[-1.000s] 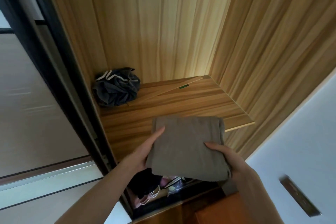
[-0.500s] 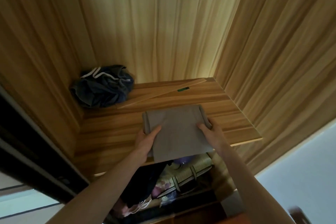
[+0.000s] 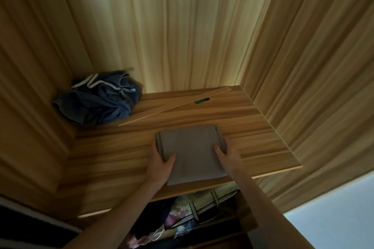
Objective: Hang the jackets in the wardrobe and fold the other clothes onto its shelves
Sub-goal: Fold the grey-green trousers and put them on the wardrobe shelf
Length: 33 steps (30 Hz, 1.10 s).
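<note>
A folded grey-brown garment (image 3: 192, 151) lies flat on the wooden wardrobe shelf (image 3: 113, 147), near its front edge. My left hand (image 3: 160, 162) grips the garment's left side, thumb on top and fingers under the fold. At the right side my right hand (image 3: 227, 157) holds it the same way, thumb on the cloth. Both forearms reach up from below.
A crumpled dark blue garment with white cord (image 3: 99, 99) sits in the shelf's back left corner. A thin wooden strip (image 3: 174, 105) lies diagonally across the back. Wooden walls close in left, back and right. Below the shelf are a patterned storage bag (image 3: 204, 202) and dark clothes.
The folded garment has moved forward from in front of the shelf onto it and now lies flat. Both hands stayed at its sides. The view has shifted further into the wardrobe.
</note>
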Each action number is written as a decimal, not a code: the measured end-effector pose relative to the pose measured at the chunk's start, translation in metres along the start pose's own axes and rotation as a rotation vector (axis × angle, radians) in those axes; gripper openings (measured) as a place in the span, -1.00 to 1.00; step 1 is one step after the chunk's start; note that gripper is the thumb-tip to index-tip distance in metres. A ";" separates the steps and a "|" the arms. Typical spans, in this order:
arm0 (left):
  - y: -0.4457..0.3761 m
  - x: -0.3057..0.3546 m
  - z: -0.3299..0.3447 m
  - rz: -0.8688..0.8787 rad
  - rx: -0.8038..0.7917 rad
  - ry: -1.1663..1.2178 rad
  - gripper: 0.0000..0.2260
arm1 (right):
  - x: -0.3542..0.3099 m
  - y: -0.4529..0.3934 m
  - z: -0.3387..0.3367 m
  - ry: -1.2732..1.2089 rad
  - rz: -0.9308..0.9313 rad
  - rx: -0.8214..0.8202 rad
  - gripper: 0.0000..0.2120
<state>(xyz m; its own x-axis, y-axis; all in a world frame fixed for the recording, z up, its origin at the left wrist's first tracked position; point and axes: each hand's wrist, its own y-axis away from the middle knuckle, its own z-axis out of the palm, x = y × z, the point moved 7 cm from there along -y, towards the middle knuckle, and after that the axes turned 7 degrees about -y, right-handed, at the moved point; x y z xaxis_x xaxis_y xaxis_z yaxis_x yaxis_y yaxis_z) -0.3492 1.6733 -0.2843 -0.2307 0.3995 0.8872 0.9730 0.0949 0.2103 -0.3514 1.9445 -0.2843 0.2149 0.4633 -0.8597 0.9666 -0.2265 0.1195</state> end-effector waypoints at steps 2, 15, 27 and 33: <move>0.004 0.002 -0.003 0.073 0.090 -0.290 -0.21 | 0.000 0.003 0.002 0.080 -0.039 0.034 -0.47; 0.017 0.017 0.008 0.554 0.001 -1.084 -0.25 | -0.019 0.032 0.021 0.518 -0.363 -0.007 -0.32; 0.099 0.083 -0.065 0.749 0.054 -0.827 -0.37 | -0.112 0.134 -0.015 0.287 -0.461 0.352 -0.41; 0.129 0.105 -0.110 0.842 0.038 -0.702 -0.33 | -0.153 0.210 -0.009 0.380 -0.458 0.431 -0.38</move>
<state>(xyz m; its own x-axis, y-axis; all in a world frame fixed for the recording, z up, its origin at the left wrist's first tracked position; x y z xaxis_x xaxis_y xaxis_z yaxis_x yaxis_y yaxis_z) -0.2480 1.6269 -0.1186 0.5475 0.7786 0.3066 0.8209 -0.4286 -0.3774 -0.1800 1.8340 -0.1232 -0.0884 0.8400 -0.5354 0.8473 -0.2192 -0.4837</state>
